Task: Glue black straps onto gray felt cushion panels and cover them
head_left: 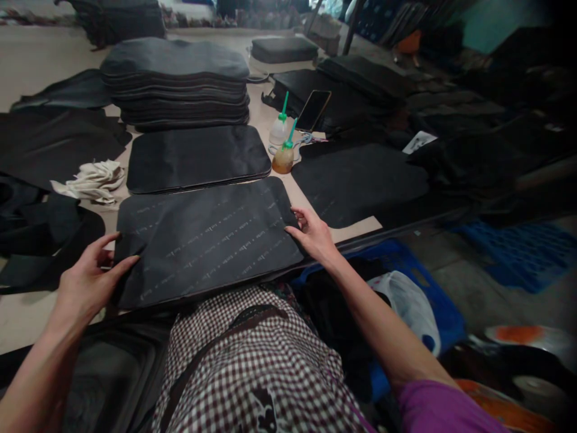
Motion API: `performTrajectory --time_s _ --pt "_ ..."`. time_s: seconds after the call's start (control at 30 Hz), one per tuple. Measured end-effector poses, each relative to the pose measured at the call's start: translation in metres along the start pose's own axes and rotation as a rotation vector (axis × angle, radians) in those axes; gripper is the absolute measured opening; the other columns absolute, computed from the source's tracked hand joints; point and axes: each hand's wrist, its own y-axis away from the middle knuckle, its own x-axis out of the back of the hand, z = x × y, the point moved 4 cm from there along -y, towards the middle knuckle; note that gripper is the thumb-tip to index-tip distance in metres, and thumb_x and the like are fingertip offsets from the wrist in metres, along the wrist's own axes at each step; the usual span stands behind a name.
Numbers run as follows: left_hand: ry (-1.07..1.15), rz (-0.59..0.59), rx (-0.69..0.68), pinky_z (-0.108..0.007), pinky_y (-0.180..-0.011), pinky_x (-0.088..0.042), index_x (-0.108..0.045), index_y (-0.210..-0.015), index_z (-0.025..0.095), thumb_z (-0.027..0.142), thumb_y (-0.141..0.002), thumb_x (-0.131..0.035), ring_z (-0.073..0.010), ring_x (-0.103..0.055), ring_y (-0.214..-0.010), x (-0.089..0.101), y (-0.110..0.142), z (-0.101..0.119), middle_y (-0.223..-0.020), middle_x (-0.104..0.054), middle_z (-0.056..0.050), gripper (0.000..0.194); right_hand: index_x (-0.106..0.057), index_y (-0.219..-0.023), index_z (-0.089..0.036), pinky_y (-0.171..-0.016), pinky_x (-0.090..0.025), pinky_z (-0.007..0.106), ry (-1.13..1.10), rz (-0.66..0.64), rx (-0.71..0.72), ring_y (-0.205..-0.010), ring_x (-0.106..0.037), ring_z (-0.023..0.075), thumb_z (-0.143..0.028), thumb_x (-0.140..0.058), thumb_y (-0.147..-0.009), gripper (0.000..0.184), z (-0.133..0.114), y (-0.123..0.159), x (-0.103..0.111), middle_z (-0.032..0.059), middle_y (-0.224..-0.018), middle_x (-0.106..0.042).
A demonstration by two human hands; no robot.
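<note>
A black fabric panel (207,240) with rows of pale printed lettering lies flat on the table right in front of me. My left hand (90,279) grips its left edge, thumb on top and fingers curled at the rim. At the panel's right edge rests my right hand (311,231), fingers pinching the edge of the material. Just behind it lies another plain black panel (196,157), and a tall stack of black panels (175,81) stands further back.
Two squeeze bottles with green nozzles (283,150) stand at the middle of the table beside a phone (313,110). A crumpled white cloth (92,180) lies at the left. More black panels (360,183) cover the right side. Blue crates (518,252) sit below the table's edge.
</note>
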Motion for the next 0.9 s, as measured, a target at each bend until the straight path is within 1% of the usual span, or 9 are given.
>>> performTrajectory --time_s 0.1,0.23,0.4,0.6,0.9 --pt "-0.005 0.006 -0.002 -0.022 -0.068 -0.047 -0.054 -0.146 0.034 0.066 -0.078 -0.073 -0.0124 -0.063 -0.073 -0.001 -0.001 -0.002 -0.099 -0.067 0.001 0.078 -0.062 -0.130 -0.024 -0.078 -0.052 0.038 0.003 0.002 0.001 -0.080 -0.062 0.0208 -0.035 -0.073 -0.084 0.049 -0.001 0.000 0.000 0.0049 -0.103 -0.069" --pt "0.000 0.026 -0.017 -0.022 -0.068 -0.047 -0.055 -0.145 0.032 0.065 -0.077 -0.073 -0.0128 -0.062 -0.074 -0.002 -0.001 -0.002 -0.099 -0.067 0.001 0.077 -0.063 -0.129 -0.025 -0.078 -0.052 0.037 0.006 0.003 -0.012 -0.082 -0.063 0.0207 -0.034 -0.074 -0.083 0.048 -0.001 0.000 0.000 0.0051 -0.106 -0.070" --pt "-0.004 0.021 -0.008 -0.024 -0.071 -0.048 -0.056 -0.144 0.035 0.063 -0.078 -0.074 -0.0150 -0.065 -0.079 -0.004 -0.002 -0.005 -0.099 -0.068 0.001 0.074 -0.063 -0.129 -0.024 -0.080 -0.052 0.038 0.010 0.002 -0.022 -0.083 -0.063 0.0215 -0.034 -0.074 -0.083 0.048 -0.001 0.000 0.000 0.0050 -0.103 -0.069" --pt "-0.017 0.018 -0.018 -0.023 -0.070 -0.046 -0.055 -0.143 0.039 0.065 -0.078 -0.074 -0.0140 -0.064 -0.077 -0.005 -0.003 -0.009 -0.099 -0.067 0.003 0.073 -0.063 -0.129 -0.024 -0.080 -0.052 0.038 0.011 -0.002 -0.024 -0.083 -0.063 0.0214 -0.035 -0.073 -0.083 0.048 0.000 0.001 -0.001 0.0046 -0.100 -0.068" --pt "-0.022 0.010 -0.017 -0.024 -0.068 -0.048 -0.054 -0.145 0.036 0.067 -0.078 -0.071 -0.0141 -0.065 -0.074 -0.008 -0.005 -0.015 -0.098 -0.068 0.002 0.076 -0.064 -0.128 -0.024 -0.080 -0.052 0.037 0.005 0.000 -0.033 -0.083 -0.063 0.0215 -0.035 -0.073 -0.083 0.047 0.000 0.001 0.000 0.0030 -0.094 -0.066"
